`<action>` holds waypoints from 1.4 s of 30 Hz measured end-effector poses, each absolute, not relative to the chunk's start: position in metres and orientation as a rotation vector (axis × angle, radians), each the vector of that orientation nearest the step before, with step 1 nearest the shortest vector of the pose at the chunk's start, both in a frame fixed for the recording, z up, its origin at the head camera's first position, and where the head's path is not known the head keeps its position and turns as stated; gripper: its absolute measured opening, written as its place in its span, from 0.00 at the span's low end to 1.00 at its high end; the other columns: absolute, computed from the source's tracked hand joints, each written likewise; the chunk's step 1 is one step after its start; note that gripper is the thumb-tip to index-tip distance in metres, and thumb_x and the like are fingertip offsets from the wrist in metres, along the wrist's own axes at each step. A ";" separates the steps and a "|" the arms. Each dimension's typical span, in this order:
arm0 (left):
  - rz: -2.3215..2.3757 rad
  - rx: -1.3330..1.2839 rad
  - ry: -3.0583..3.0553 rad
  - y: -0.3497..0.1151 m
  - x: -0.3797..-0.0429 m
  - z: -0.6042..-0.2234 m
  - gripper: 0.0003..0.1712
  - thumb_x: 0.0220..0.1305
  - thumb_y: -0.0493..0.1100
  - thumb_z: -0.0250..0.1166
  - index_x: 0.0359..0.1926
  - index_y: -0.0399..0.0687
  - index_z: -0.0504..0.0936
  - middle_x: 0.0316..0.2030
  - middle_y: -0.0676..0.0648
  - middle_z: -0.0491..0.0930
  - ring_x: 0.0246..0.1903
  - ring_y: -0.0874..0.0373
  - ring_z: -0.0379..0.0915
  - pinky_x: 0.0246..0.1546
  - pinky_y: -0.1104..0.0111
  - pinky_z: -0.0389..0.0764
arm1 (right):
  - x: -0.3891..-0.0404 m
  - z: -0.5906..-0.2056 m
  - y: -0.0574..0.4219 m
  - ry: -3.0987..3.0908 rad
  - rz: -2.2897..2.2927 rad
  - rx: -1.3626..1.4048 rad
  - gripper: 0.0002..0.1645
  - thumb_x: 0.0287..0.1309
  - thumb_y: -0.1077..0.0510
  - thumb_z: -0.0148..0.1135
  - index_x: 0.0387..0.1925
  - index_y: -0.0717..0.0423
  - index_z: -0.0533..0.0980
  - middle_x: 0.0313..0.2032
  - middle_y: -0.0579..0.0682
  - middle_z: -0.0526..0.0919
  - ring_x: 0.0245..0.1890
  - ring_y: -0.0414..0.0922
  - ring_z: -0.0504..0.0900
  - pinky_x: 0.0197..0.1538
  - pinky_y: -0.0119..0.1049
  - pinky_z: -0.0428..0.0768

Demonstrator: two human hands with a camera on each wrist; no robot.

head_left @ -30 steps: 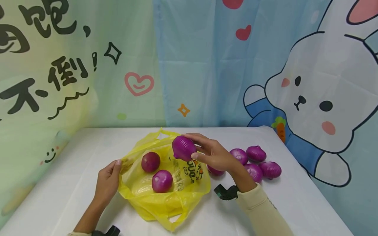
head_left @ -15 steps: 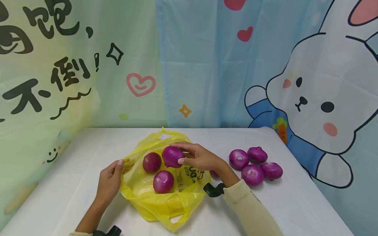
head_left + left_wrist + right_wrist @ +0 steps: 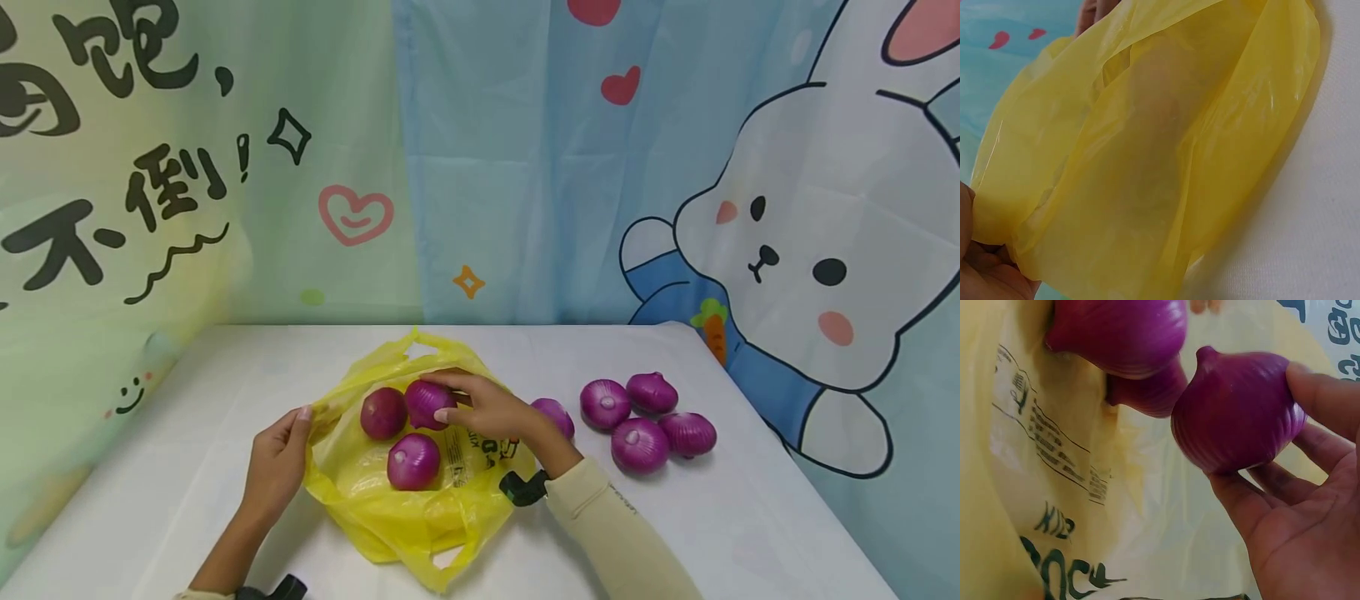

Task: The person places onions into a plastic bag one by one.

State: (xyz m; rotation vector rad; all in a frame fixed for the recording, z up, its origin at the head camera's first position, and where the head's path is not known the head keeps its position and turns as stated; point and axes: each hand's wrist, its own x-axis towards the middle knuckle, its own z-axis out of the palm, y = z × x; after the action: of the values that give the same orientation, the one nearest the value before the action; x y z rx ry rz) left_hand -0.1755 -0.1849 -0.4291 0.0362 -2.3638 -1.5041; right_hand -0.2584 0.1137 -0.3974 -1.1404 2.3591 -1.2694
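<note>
A yellow plastic bag (image 3: 360, 517) lies spread with its mouth facing up. My left hand (image 3: 277, 458) pinches the left side of its rim; in the left wrist view that hand (image 3: 991, 272) shows at the lower left corner. Inside the bag are two red onions, one darker (image 3: 384, 414) and one lower down (image 3: 414, 462). My right hand (image 3: 487, 406) holds a third red onion (image 3: 429, 405) in the bag's opening, close beside the darker one. In the right wrist view, thumb and fingers curl round this onion (image 3: 1235, 412).
On the white table (image 3: 750, 533), several more red onions (image 3: 640, 446) sit in a group right of the bag. A single onion (image 3: 555, 417) stands between that group and the bag, partly behind my right wrist. A printed curtain (image 3: 480, 167) hangs behind the table.
My right hand has moved left and down with its onion, bringing it into the bag's opening next to the other two. My left hand keeps its hold on the rim.
</note>
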 end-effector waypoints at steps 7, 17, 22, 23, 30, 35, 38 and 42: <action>-1.499 0.027 -2.360 -0.186 -0.177 -0.430 0.25 0.77 0.51 0.48 0.49 0.35 0.82 0.23 0.43 0.72 0.21 0.59 0.64 0.23 0.71 0.68 | -0.260 -0.403 0.111 2.434 -1.190 -1.130 0.31 0.67 0.59 0.58 0.70 0.56 0.65 0.65 0.50 0.69 0.61 0.44 0.69 0.60 0.36 0.70; -1.507 0.002 -2.336 -0.184 -0.175 -0.430 0.23 0.77 0.48 0.49 0.48 0.33 0.82 0.27 0.42 0.77 0.23 0.61 0.65 0.25 0.73 0.69 | -0.255 -0.408 0.112 2.493 -1.083 -0.992 0.31 0.68 0.56 0.58 0.70 0.52 0.65 0.66 0.51 0.68 0.63 0.48 0.68 0.63 0.44 0.67; -1.503 0.020 -2.341 -0.184 -0.176 -0.434 0.24 0.77 0.49 0.48 0.48 0.34 0.82 0.26 0.41 0.77 0.20 0.60 0.64 0.22 0.71 0.68 | -0.254 -0.418 0.111 2.521 -0.999 -0.969 0.30 0.67 0.55 0.59 0.69 0.50 0.66 0.64 0.48 0.70 0.62 0.46 0.68 0.64 0.42 0.66; -1.500 0.022 -2.342 -0.184 -0.176 -0.434 0.24 0.77 0.49 0.48 0.48 0.34 0.82 0.27 0.41 0.77 0.20 0.60 0.64 0.22 0.71 0.69 | -0.254 -0.419 0.110 2.527 -0.983 -0.973 0.30 0.67 0.55 0.59 0.69 0.50 0.66 0.64 0.48 0.70 0.62 0.46 0.69 0.64 0.42 0.66; -1.494 0.009 -2.348 -0.185 -0.176 -0.432 0.24 0.77 0.49 0.48 0.47 0.34 0.82 0.26 0.40 0.76 0.19 0.60 0.64 0.20 0.71 0.68 | -0.252 -0.424 0.111 2.568 -0.892 -0.971 0.31 0.67 0.51 0.59 0.69 0.49 0.66 0.64 0.49 0.70 0.58 0.46 0.72 0.62 0.44 0.68; -1.489 0.027 -2.361 -0.186 -0.175 -0.429 0.24 0.77 0.49 0.48 0.49 0.33 0.82 0.23 0.45 0.73 0.19 0.61 0.63 0.20 0.71 0.67 | -0.250 -0.422 0.110 2.573 -0.895 -0.957 0.32 0.66 0.50 0.60 0.70 0.47 0.65 0.65 0.49 0.69 0.57 0.46 0.71 0.62 0.45 0.68; -1.496 0.037 -2.362 -0.186 -0.174 -0.428 0.24 0.77 0.50 0.48 0.49 0.33 0.82 0.23 0.45 0.74 0.19 0.61 0.63 0.20 0.71 0.67 | -0.250 -0.420 0.111 2.554 -0.935 -0.959 0.36 0.65 0.47 0.61 0.71 0.46 0.63 0.66 0.50 0.68 0.58 0.47 0.71 0.62 0.45 0.69; -1.493 0.028 -2.352 -0.186 -0.175 -0.428 0.24 0.77 0.49 0.48 0.48 0.33 0.82 0.24 0.43 0.74 0.19 0.60 0.63 0.20 0.71 0.68 | -0.250 -0.415 0.112 2.490 -1.051 -1.027 0.39 0.64 0.46 0.61 0.72 0.51 0.60 0.69 0.51 0.64 0.65 0.50 0.66 0.64 0.44 0.66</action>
State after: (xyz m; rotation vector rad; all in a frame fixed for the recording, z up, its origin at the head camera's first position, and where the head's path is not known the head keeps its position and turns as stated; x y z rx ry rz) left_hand -0.1750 -0.1860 -0.4281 0.0276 -2.3524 -1.4933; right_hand -0.2499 0.1121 -0.4154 -1.0270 2.4898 -1.0510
